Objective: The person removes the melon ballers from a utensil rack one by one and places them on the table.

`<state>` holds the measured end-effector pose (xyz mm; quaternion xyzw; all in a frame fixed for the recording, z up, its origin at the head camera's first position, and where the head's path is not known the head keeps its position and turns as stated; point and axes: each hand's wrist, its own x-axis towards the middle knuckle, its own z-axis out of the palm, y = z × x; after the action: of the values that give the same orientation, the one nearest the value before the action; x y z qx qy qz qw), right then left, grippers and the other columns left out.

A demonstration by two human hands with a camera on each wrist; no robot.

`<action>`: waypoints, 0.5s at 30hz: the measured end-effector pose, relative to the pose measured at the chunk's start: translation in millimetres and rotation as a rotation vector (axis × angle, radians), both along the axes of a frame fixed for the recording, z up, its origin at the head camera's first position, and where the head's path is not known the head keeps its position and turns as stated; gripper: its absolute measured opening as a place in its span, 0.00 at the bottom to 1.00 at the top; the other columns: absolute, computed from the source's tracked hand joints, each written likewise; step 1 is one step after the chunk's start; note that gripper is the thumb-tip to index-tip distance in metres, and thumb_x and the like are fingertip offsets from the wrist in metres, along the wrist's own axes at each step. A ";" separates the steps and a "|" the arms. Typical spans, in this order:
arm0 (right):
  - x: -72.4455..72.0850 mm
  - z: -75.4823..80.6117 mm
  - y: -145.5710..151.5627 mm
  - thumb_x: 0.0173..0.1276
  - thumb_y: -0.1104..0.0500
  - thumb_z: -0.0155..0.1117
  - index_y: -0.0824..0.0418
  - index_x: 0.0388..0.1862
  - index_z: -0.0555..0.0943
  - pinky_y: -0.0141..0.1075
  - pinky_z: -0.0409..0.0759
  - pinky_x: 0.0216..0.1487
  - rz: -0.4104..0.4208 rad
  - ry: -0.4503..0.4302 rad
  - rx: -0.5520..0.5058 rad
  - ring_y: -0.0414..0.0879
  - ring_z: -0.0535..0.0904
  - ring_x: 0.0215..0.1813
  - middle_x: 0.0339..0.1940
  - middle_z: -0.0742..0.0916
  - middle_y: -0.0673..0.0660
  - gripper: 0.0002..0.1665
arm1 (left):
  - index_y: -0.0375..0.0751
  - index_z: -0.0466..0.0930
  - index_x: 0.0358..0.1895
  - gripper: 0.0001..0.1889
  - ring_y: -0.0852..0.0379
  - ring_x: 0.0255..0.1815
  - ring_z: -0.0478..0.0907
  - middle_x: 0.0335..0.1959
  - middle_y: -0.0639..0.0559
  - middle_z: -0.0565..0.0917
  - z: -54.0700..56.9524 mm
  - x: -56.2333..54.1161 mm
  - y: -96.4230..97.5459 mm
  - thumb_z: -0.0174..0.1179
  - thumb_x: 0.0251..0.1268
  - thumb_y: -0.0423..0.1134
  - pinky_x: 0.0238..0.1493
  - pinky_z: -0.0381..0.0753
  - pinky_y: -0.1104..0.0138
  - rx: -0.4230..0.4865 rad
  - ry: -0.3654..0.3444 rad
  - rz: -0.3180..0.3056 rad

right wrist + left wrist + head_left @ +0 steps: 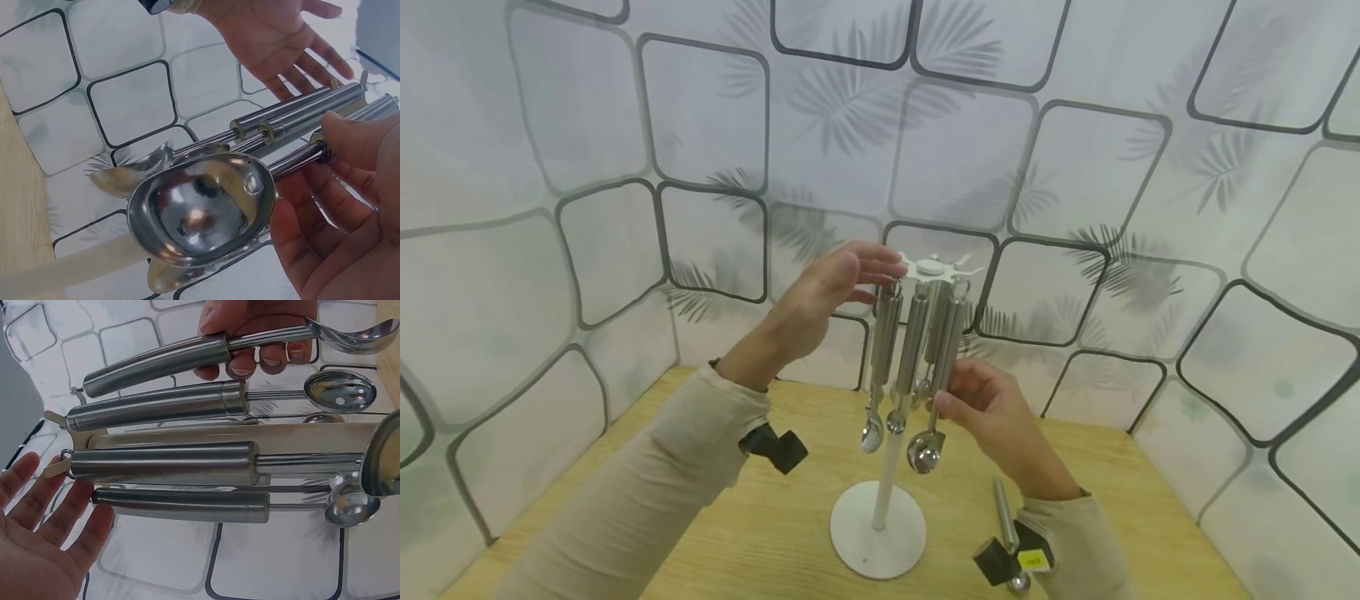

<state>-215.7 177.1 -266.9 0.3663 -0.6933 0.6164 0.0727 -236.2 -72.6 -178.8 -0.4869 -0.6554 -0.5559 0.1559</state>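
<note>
From my remote post I record a white stand (878,557) upright on the tabletop (760,517), its base at the lower centre of the head view and its hooked hub (931,267) just right of centre. Steel utensils (913,337) hang by their upper ends from the hub, heads down, in the middle of the frame; the left wrist view gives me four handles side by side, but overlap at the rear prevents a full count. I find the right hand (996,412), at centre right, pinching one scoop (950,346) low on its handle, near where it meets the neck. The scoop's ring lies close under the hub; I cannot tell whether it is seated on a hook. The left hand (820,296), at centre left, has its fingers spread beside the hub and the handle tops, gripping nothing; I cannot confirm contact. On progress, I judge the hanging well advanced, with most of the visible utensils on the stand. Outstanding, in my assessment: the pinched scoop's seating is unverified, and one loose utensil (1004,510) lies on the tabletop at lower right, partly hidden by a black wrist-worn block (995,562). Hooks at the hub's upper right appear bare.
</note>
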 end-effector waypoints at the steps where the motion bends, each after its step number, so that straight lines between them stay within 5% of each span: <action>1: 0.2 0.5 0.2 0.66 0.74 0.59 0.82 0.47 0.71 0.37 0.83 0.41 0.000 0.004 0.000 0.44 0.84 0.37 0.35 0.86 0.50 0.14 | 0.22 0.68 0.59 0.51 0.39 0.58 0.74 0.57 0.32 0.76 0.1 0.0 0.0 0.38 0.63 0.75 0.54 0.73 0.46 -0.002 0.001 0.001; 15: 9.3 -1.7 11.2 0.67 0.71 0.62 0.62 0.46 0.79 0.34 0.82 0.40 0.000 0.050 0.022 0.42 0.82 0.37 0.36 0.86 0.54 0.11 | 0.23 0.68 0.59 0.51 0.40 0.58 0.74 0.57 0.32 0.76 1.3 1.3 1.6 0.38 0.64 0.76 0.55 0.74 0.49 -0.016 0.010 0.012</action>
<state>-206.4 188.3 -268.5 0.3824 -0.6978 0.5995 0.0859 -234.9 -71.0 -177.5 -0.4868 -0.6620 -0.5473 0.1587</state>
